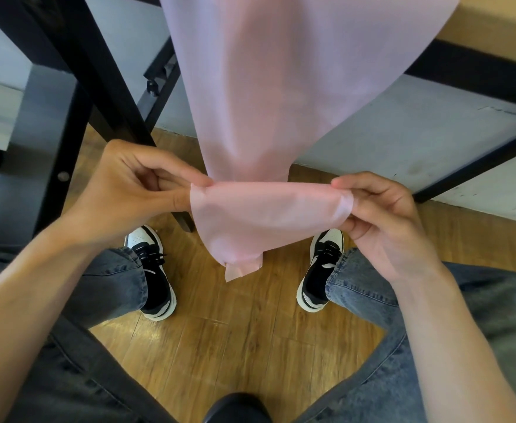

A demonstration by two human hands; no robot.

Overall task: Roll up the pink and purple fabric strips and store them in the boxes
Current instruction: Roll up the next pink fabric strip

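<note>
A long pink fabric strip [281, 87] hangs down from the top of the view to between my hands. Its lower part is folded over, and a loose end dangles below at mid-height. My left hand [134, 190] pinches the left edge of the fold with thumb and fingertips. On the other side, my right hand [385, 215] pinches the right edge the same way. The fold is stretched flat between both hands. No purple strip and no box is in view.
I sit with my knees apart above a wooden floor [235, 340]. Black table legs [76, 87] stand at the left, close to my left hand. A black frame rail [476, 166] and a pale wall run across the right.
</note>
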